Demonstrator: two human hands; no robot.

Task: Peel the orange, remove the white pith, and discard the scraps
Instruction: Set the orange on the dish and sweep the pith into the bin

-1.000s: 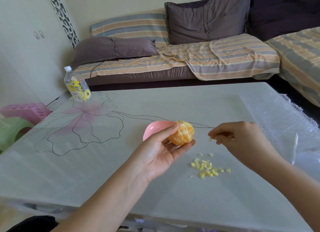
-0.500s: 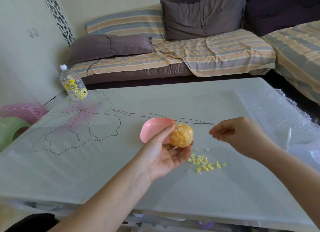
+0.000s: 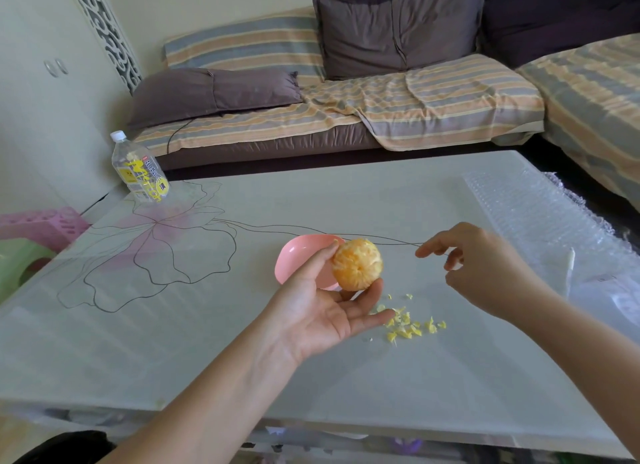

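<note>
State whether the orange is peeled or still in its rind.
Peeled: the orange in the left hand shows bare segments, no rind.

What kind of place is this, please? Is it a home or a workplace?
Most likely a home living room. A sofa with striped covers and dark cushions runs behind a low table printed with a flower, and plastic stools stand beside it. The left hand holds a peeled orange over the table.

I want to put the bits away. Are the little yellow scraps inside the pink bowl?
No, the yellow scraps lie loose on the table, nearer the person than the pink bowl.
</note>
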